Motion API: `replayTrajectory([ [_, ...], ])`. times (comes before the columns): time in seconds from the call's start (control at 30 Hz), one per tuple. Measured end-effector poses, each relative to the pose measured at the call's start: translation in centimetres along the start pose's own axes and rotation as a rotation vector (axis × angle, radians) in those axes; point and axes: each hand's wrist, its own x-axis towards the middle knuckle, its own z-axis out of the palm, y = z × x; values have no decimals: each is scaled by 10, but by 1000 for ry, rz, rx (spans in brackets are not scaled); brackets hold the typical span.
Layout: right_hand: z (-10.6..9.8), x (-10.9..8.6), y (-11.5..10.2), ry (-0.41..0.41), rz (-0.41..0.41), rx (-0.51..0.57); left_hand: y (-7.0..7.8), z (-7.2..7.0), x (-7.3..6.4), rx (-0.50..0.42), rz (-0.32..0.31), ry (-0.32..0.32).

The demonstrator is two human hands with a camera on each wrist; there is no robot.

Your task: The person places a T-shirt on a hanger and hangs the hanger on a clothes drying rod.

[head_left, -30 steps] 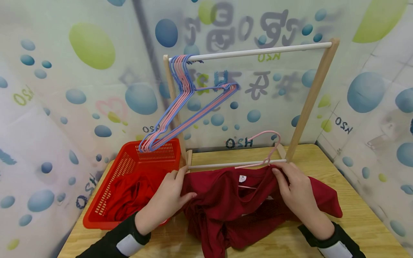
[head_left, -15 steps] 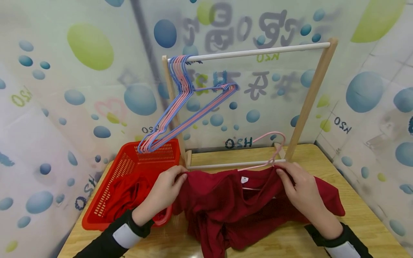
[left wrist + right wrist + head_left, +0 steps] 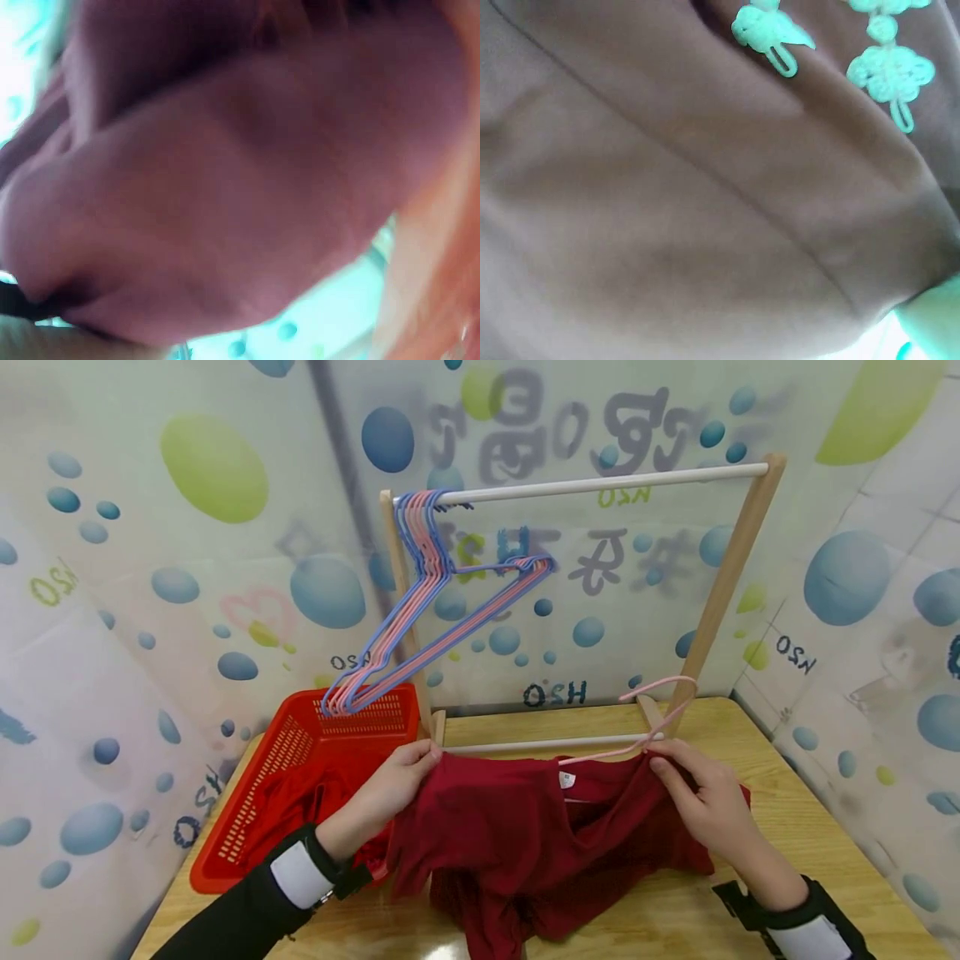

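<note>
A dark red short-sleeved top (image 3: 517,827) is held up by its shoulders over the table's front half. My left hand (image 3: 397,781) pinches its left shoulder end, while my right hand (image 3: 708,797) grips the shoulder on the right beside the neckline. A pink hanger (image 3: 660,722) pokes its hook out above the collar, leaning right; the rest of it is mostly hidden inside the cloth. Blurred fabric (image 3: 225,187) fills the left wrist view. In the right wrist view, knotted trim (image 3: 891,73) shows on the cloth, tinted pale green there.
A wooden rack with a white top bar (image 3: 600,487) stands behind the top. Several blue and pink hangers (image 3: 427,610) hang at its left end. On the left, a red plastic basket (image 3: 247,793) contains red clothing (image 3: 292,802). The wooden table (image 3: 825,860) meets patterned curtains.
My left hand has shifted to a pinch at the shoulder end, and that shoulder is spread straighter. The pink hook has swung right and tipped over. The right sleeve has dropped behind my right hand.
</note>
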Motion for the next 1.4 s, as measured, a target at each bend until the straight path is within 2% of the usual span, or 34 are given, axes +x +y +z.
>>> replayTrajectory([
  [0.1, 0, 0, 0, 18, 11, 13, -3, 3, 3, 279, 113, 109],
  [0.17, 0, 0, 0, 13, 13, 6, -4, 4, 3, 387, 182, 164],
  [0.27, 0, 0, 1, 4, 18, -6, -1, 4, -1, 444, 280, 234],
  [0.37, -1, 0, 0, -3, 39, -28, 5, 4, -7, 439, 368, 273],
  [0.5, 0, 1, -3, -14, 66, -68, 12, 7, -16, 505, 525, 264],
  [0.57, 0, 1, -4, -17, 75, -83, 16, 7, -20, 550, 566, 239],
  [0.63, 1, 0, -4, -19, 83, -94, 19, 8, -23, 571, 570, 208],
  [0.87, -2, -2, 0, 13, 117, -66, 19, 1, -32, 527, 414, 118],
  [1.0, -7, 0, 1, 29, 115, -65, 17, -3, -33, 522, 384, 96],
  [1.13, -12, 3, 0, 15, 108, -71, 16, -5, -32, 522, 418, 119],
  [1.33, -17, 6, 0, 23, 109, -34, 19, -3, -29, 463, 472, 229],
  [1.4, -18, 6, 1, 38, 110, -25, 19, -3, -27, 436, 468, 261],
])
